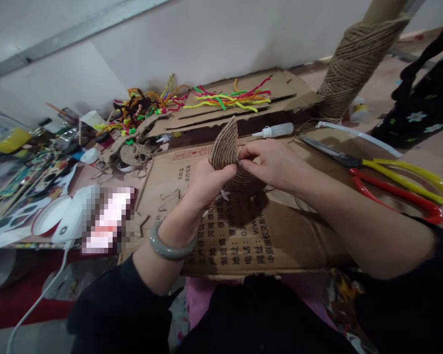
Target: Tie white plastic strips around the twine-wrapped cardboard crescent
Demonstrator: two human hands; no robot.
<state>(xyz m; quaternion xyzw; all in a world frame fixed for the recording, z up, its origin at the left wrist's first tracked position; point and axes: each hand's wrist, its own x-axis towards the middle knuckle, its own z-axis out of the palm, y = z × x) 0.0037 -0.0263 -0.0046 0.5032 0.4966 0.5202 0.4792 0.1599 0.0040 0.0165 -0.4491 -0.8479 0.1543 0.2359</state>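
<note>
A piece covered in rows of brown jute twine (225, 145), with a pointed upper tip, is held above the cardboard. My left hand (206, 182) is closed around its lower left side, thumb lying across the front. At its right edge my right hand (264, 160) pinches with thumb and fingertips; what lies between those fingertips is too small to make out, though it is at the twine edge. The lower part of the piece is partly hidden behind my hands. Beneath both hands lies a flattened cardboard box (221, 246) with printed characters.
Scissors (354, 162) with red and yellow handles lie to the right, near a large twine spool (358, 69). Behind my hands are a glue bottle (278, 130) and colourful pipe cleaners (229, 98). A blurred-out phone (109, 221) and a white corded device (76, 214) sit left.
</note>
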